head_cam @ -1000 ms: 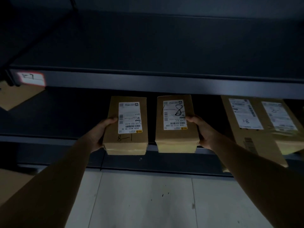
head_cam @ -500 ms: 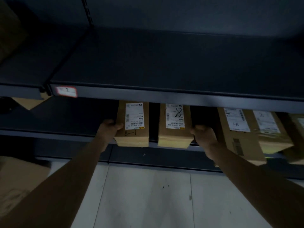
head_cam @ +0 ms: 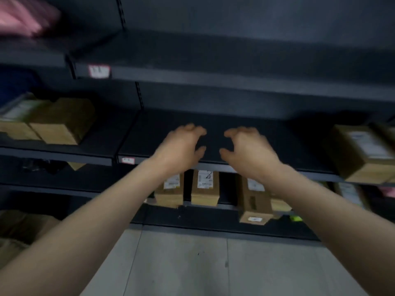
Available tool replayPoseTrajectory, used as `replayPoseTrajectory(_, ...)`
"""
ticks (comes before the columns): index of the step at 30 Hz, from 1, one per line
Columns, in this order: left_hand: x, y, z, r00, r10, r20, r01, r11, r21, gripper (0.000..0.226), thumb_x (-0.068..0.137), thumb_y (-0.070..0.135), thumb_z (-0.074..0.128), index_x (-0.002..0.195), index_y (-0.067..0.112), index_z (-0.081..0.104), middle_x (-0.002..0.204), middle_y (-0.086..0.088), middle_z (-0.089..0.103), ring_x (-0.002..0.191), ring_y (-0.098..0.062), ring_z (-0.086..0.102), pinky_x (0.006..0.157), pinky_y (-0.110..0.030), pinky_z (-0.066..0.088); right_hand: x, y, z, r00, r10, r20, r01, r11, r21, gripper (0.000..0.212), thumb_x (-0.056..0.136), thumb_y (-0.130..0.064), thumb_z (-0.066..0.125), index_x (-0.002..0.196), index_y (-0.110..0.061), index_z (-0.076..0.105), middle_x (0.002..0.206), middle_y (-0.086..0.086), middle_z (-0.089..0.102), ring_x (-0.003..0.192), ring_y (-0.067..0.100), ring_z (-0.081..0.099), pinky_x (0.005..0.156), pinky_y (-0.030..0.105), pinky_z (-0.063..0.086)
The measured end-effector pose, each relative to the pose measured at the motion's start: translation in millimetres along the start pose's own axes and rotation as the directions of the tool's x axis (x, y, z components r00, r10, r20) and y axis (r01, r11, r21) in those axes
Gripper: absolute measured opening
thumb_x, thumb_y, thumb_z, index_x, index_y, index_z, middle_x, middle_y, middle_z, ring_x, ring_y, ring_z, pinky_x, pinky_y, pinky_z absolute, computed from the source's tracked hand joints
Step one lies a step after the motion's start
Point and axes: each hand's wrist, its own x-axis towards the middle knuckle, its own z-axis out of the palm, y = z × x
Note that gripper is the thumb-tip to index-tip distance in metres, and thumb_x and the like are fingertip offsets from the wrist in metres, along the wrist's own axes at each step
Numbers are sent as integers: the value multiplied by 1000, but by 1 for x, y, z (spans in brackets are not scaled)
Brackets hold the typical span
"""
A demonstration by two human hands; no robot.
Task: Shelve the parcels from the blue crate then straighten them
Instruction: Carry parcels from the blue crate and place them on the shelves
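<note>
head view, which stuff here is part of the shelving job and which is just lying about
Job: left hand, right hand, both holding nothing; labelled parcels; lower shelf.
Lying about: blurred pink thing; green item; brown cardboard, lower left.

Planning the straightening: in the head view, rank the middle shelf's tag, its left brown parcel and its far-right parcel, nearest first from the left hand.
From the left hand:
1. shelf tag, on the shelf edge just left.
2. left brown parcel, further left, same shelf.
3. far-right parcel, beyond the right hand.
</note>
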Motion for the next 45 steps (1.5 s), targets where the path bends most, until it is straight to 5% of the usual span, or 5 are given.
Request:
replayPoseTrajectory(5,8,89,-86,940,244,-240,-173,944,281,42,91,27,54,131,14,48,125,-8,54,116,-29,48,99,-41,36,-30,-10,-121,963,-83,-258,33,980,-195,50,92,-39,54,133,-11,48,132,11,54,124,31,44,102,42,36)
replayPoseTrajectory(10,5,155,-134,790,420,-446,-258,888,381,40,89,22,57,126,9,53,125,-11,53,115,-30,49,99,-40,33,-68,-14,-197,883,-84,-462,-39,967,-252,50,92,-39,55,133,-11,49,133,9,54,125,30,43,103,40,34)
replayPoseTrajectory(18,-3,265,-122,570,713,-409,-628,699,343,39,89,21,56,124,5,56,120,-15,59,114,-33,54,107,-47,31,-177,20,-239,699,216,-682,-485,843,-230,53,92,-39,55,135,-9,46,136,13,51,129,32,40,105,42,31)
replayPoseTrajectory(30,-122,540,-8,92,894,-439,-995,94,-17,38,87,23,57,119,3,59,117,-17,61,109,-37,55,102,-50,36,-481,77,-279,198,556,-807,-977,179,-117,53,91,-41,56,132,-9,48,130,14,51,122,34,44,101,44,34)
replayPoseTrajectory(45,-416,849,87,-334,813,-477,-821,-499,-277,42,90,24,57,128,5,55,123,-13,59,118,-31,52,109,-48,29,-851,85,-314,-391,498,-774,-861,-494,118,52,92,-40,56,134,-9,47,138,16,45,129,35,37,106,46,31)
